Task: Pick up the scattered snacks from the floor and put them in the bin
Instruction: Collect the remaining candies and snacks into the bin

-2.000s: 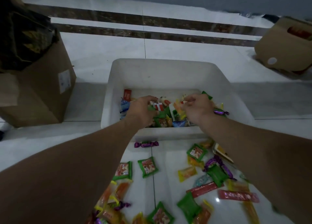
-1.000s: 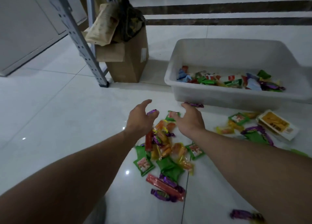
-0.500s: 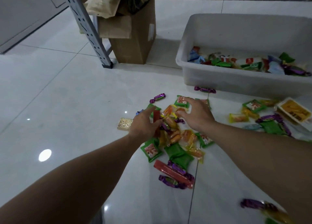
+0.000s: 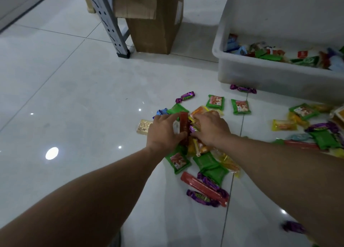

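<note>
Two hands squeeze snacks [image 4: 211, 169] together on the floor [image 4: 74, 97].
They were apart a moment ago; now the left hand [image 4: 163, 133] curls round a red stick [image 4: 184, 123] and the right hand [image 4: 211, 128] curls over orange packets [image 4: 200, 110]. More snacks lie around them. Writing on a purple sweet [image 4: 186, 97] is too blurry to read. The bin [image 4: 260, 75], part full, sits up right, near a cardboard box [image 4: 154, 23] and a metal leg [image 4: 109, 21].
</note>
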Tool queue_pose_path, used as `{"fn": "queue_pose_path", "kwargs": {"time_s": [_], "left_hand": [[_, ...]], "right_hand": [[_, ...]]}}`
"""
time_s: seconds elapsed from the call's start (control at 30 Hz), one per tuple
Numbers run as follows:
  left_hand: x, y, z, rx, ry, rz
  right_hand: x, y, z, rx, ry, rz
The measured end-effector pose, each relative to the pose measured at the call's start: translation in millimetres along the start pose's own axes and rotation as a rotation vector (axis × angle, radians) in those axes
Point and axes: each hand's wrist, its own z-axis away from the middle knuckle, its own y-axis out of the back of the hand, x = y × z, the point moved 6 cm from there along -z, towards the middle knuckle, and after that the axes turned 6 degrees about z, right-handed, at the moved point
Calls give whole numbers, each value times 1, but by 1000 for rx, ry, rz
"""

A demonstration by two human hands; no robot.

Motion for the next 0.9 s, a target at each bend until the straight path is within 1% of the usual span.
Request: {"fn": "queue_pose_path", "kwargs": {"time_s": [0.13,0.23,0.4,0.5,0.67,0.8,0.9], "left_hand": [[-9,-19,0,-95,72,32],[-12,-30,-1,-141,120,55],[-8,-36,-5,-136,180,25],[-7,-39,-10,-128,225,56],[-7,-41,-14,-111,263,118],[-1,-39,-15,-69,256,228],[5,-35,-13,-25,239,284]], "right_hand": [[2,0,-2,27,-1,-34],[7,1,0,10,-29,-90],[19,-3,0,-4,-81,-180],[28,-3,0,-32,-106,-226],[38,-3,0,-50,-125,-218],[50,0,4,-21,-162,-274],[58,8,6,57,-183,-355]]}}
